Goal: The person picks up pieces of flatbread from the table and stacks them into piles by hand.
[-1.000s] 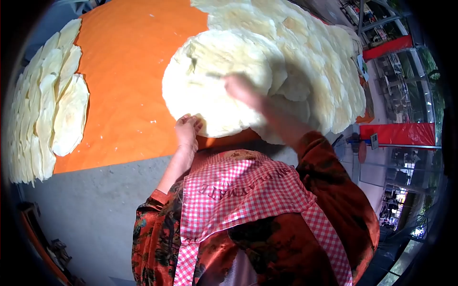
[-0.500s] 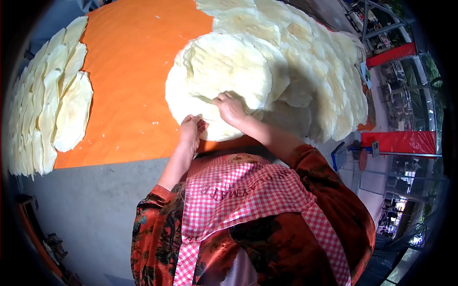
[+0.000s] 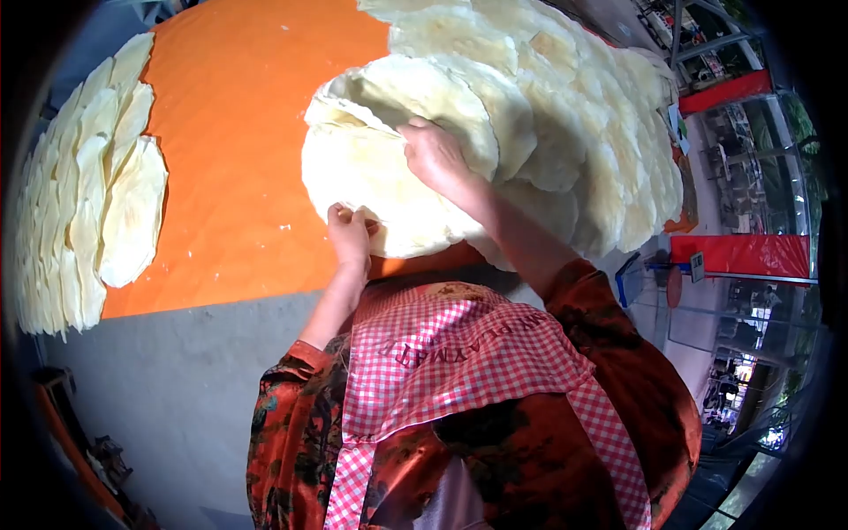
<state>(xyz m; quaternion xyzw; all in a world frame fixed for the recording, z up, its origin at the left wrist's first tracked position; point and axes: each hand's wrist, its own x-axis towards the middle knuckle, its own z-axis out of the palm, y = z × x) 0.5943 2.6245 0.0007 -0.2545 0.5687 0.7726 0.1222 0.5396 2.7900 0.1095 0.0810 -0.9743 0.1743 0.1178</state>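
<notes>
Your left hand point(image 3: 351, 231) pinches the near edge of the top pale sheet point(image 3: 371, 172), your right hand point(image 3: 430, 152) its raised far edge; midway along the orange table point(image 3: 234, 159), it lies only partly flat.

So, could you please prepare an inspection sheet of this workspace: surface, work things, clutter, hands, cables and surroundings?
Surface: smooth bright-orange covering, bare in the middle.
Work things: thin, round, cream-coloured dough-like sheet, a raised fold running to the right hand; overlapping cream-coloured rounds on the right; overlapping cream-coloured rounds on the left.
Clutter: small pale flecks scattered on the orange.
Hands: right grips the raised fold; left hand at the sheet's near-left edge, its grip unclear.
Cables: nothing seen.
Surroundings: plain grey floor; shiny red rectangular panel at far right.
</notes>
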